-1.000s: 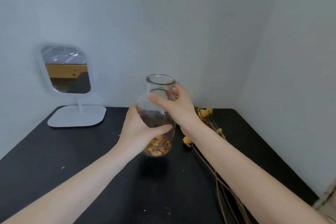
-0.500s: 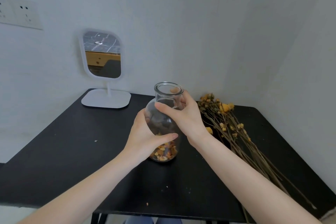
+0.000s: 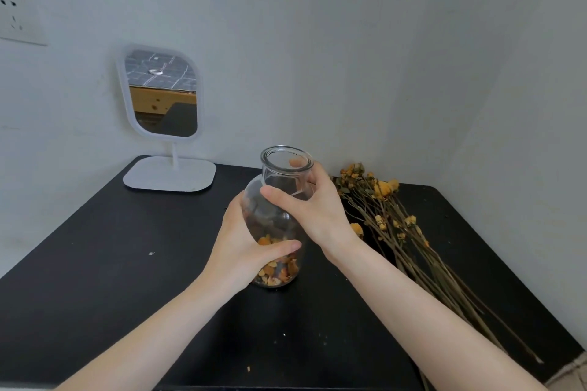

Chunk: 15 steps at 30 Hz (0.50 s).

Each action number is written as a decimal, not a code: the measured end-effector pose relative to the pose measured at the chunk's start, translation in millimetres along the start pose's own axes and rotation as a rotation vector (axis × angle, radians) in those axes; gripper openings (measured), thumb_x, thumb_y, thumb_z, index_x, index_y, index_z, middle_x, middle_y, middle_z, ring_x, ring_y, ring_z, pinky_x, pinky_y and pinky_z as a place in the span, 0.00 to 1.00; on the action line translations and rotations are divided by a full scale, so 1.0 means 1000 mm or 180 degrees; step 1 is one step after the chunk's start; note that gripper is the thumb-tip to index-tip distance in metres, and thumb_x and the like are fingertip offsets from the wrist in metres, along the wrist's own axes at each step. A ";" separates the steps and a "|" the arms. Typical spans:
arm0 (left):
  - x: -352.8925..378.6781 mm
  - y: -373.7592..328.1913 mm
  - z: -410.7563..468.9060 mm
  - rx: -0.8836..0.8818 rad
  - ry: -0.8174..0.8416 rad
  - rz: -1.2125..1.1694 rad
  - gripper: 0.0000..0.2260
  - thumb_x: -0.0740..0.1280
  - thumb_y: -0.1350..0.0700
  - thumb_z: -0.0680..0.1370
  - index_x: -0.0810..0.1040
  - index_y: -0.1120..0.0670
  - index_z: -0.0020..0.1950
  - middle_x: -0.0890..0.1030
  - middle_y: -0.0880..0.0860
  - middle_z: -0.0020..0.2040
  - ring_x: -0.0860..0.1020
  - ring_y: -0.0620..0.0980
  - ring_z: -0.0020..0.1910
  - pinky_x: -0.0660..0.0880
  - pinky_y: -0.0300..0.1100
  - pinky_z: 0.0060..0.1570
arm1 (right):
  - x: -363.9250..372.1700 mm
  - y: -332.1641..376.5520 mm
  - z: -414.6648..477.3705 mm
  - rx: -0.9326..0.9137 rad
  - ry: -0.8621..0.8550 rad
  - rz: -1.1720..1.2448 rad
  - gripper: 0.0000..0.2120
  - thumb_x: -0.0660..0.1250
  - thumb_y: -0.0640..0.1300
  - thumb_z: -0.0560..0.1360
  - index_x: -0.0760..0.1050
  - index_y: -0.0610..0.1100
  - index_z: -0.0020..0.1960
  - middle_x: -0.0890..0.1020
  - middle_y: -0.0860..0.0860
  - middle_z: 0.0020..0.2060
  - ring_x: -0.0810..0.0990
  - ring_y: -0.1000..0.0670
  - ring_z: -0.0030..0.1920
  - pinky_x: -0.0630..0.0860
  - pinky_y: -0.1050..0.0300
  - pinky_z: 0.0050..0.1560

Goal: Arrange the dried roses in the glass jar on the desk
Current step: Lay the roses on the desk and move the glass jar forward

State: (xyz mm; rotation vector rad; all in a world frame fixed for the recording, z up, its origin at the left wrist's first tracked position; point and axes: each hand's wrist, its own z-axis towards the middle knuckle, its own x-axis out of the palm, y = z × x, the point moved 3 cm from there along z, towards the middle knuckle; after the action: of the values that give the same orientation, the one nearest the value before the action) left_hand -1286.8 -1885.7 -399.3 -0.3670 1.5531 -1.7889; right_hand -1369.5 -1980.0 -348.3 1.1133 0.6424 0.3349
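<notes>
A clear glass jar [image 3: 279,168] with a wide open mouth stands upright on the black desk [image 3: 111,263], near its middle. Orange and yellow dried petals lie in its bottom. My left hand [image 3: 244,251] wraps around the jar's lower body from the left. My right hand [image 3: 317,213] grips its shoulder and neck from the right. A bunch of dried roses [image 3: 381,200] with long brown stems and yellow-orange heads lies flat on the desk to the right of the jar, heads toward the back wall.
A white table mirror [image 3: 162,95] on a flat base stands at the desk's back left. Walls close the back and right sides. A wall socket [image 3: 16,19] sits high on the left. Small crumbs dot the desk top.
The view has pulled back and swung left, so more of the desk, mirror and rose bunch shows. Both hands keep the same hold on the jar, which stays upright.
</notes>
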 end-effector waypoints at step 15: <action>0.072 -0.032 -0.070 0.0843 0.0435 0.0037 0.05 0.69 0.49 0.69 0.78 0.42 0.44 0.80 0.42 0.41 0.78 0.39 0.42 0.73 0.29 0.38 | -0.177 -0.073 -0.002 0.0866 -0.0929 -0.0767 0.06 0.71 0.50 0.70 0.77 0.53 0.46 0.80 0.54 0.44 0.77 0.55 0.48 0.69 0.62 0.41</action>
State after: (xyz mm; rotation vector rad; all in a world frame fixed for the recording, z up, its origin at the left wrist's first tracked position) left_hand -1392.2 -1882.5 -402.5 -0.1100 1.3805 -2.0149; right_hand -1512.4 -2106.8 -360.7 1.2978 0.5639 -0.1256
